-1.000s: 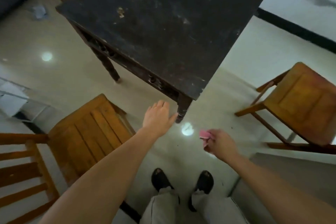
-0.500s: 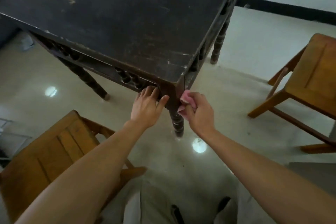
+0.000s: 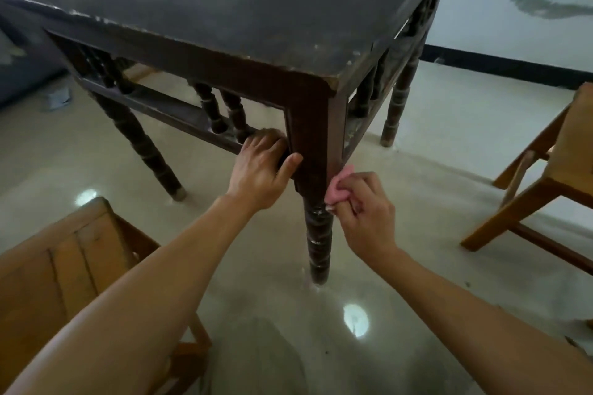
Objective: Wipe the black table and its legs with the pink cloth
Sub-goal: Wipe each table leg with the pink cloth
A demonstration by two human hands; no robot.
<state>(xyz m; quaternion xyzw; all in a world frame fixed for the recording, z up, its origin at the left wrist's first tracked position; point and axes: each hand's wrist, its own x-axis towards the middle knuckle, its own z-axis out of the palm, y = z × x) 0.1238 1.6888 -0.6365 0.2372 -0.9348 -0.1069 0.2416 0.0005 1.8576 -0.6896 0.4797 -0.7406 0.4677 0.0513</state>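
The black table fills the upper half of the view, its near corner pointing at me. My left hand grips the lower rail of the apron just left of the corner post, fingers curled over the rail and thumb against the post. My right hand pinches the bunched pink cloth and holds it against the right side of the near leg, where the square post turns into the turned part. Most of the cloth is hidden inside my fingers.
A wooden chair stands close at the lower left and another wooden chair at the right. The glossy pale floor lies between them. A white wall with a black skirting runs behind the table.
My view has dropped lower and closer to the table's corner. My left hand closed on the apron rail. My right hand brought the pink cloth down the corner post to the top of the leg.
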